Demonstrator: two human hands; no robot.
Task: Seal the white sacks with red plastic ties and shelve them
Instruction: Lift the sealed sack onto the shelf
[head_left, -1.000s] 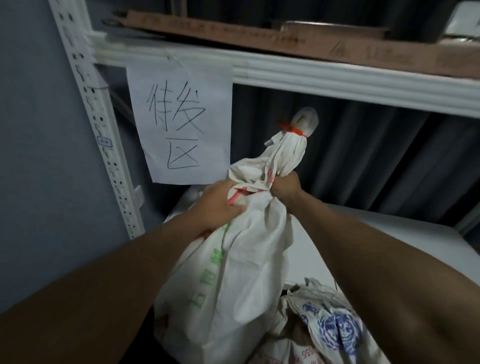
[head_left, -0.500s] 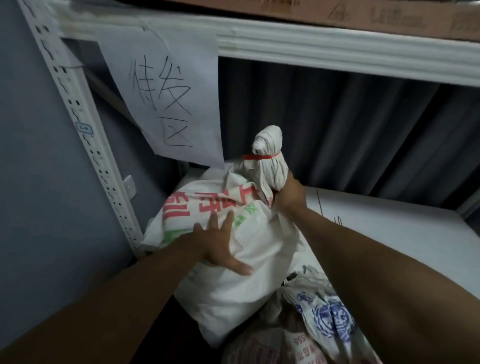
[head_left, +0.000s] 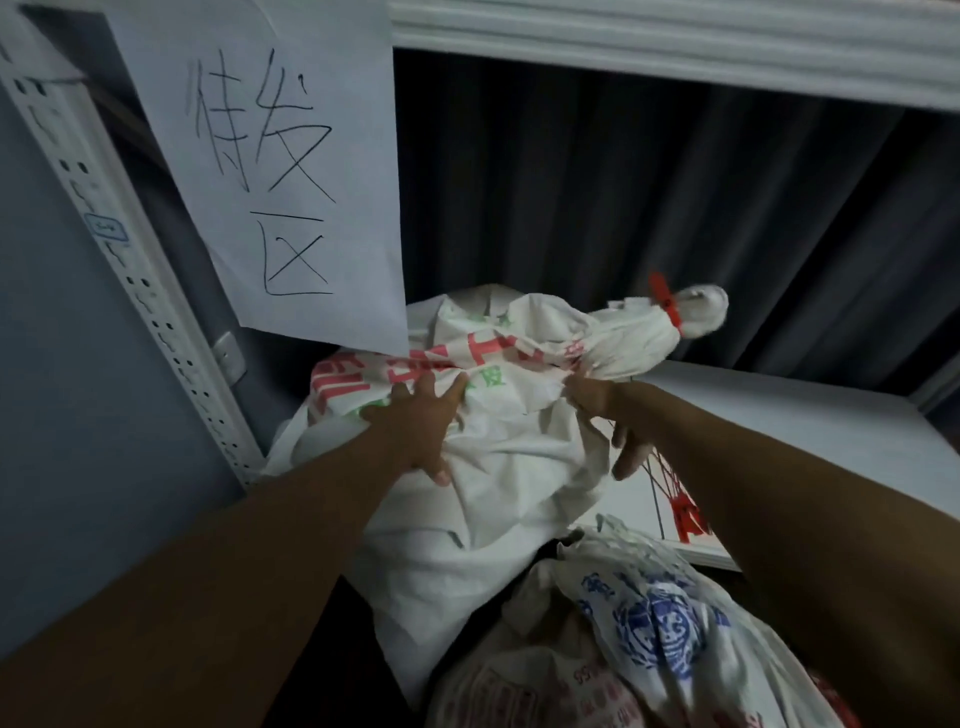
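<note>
The white woven plastic sack with red and green print (head_left: 498, 415) lies tipped onto the white shelf board (head_left: 779, 415), its lower part hanging off the board's front edge. Its gathered neck points away from the sheet of white paper with handwritten characters (head_left: 291, 171) and is cinched by a red plastic tie (head_left: 667, 304), with a knob of fabric beyond the tie.

The left hand (head_left: 415, 426) lies flat on the sack's printed flank below that paper, fingers spread and pressing. The right hand (head_left: 613, 415) is on the side of the sack farther from the paper, just under the neck. Its fingers look loosely bent against the fabric, though I cannot tell whether they pinch any.

A bundle of spare red ties (head_left: 680, 499) lies on the shelf board beside the right wrist. Below the sack, a second white bag with blue print (head_left: 660, 623) sits unsealed.

The risk, as I judge it, is that the overhanging weight drags the sack back off the edge if the hands let go too early. A hard shove could also brush the hanging paper or sweep the spare ties off the board.
</note>
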